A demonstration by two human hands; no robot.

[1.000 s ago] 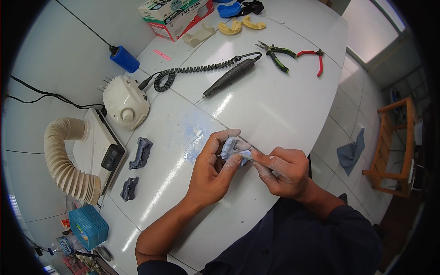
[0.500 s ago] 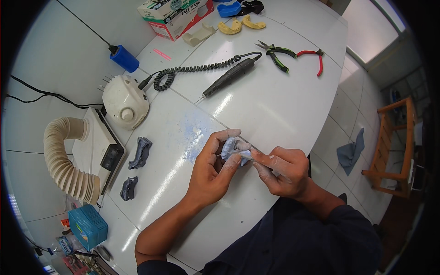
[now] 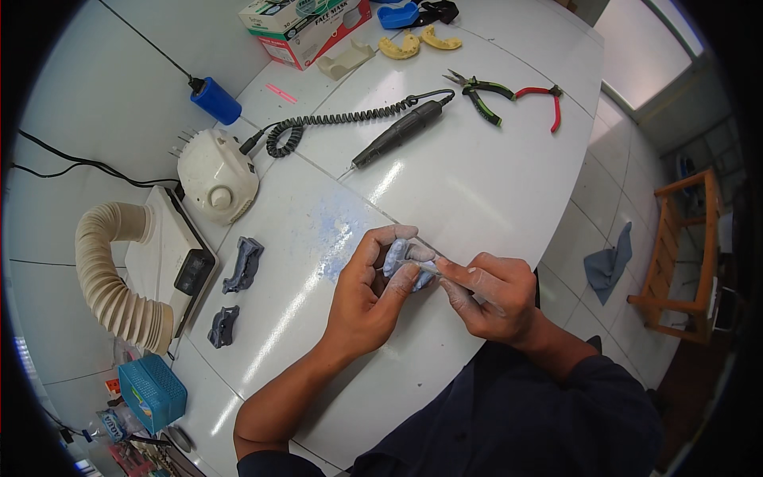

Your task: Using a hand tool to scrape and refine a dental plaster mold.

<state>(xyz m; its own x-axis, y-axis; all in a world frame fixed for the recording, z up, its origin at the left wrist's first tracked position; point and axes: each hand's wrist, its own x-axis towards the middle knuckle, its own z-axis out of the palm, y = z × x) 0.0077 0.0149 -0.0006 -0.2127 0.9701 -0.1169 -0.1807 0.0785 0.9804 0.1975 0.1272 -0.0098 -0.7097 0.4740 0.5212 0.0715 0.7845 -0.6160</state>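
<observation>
My left hand is closed around a pale blue plaster dental cast, its thumb and fingers dusted white. Against the cast's near side, my right hand pinches a thin carving tool; most of the tool is covered by the fingers, so its exact shape is hard to make out. Blue plaster dust lies scattered on the white tiled table just beyond my left hand. To the left of that hand rest two dark grey-blue moulded pieces, one nearer to me than the other.
A black rotary handpiece with a coiled cord runs to a white control unit. Left of my arms stand a suction box with a ribbed hose and a teal basket. Farther back are pliers, yellow casts and a mask box.
My right fingers and the tool have shifted very slightly against the cast. My left hand and the cast stay almost where they were.
</observation>
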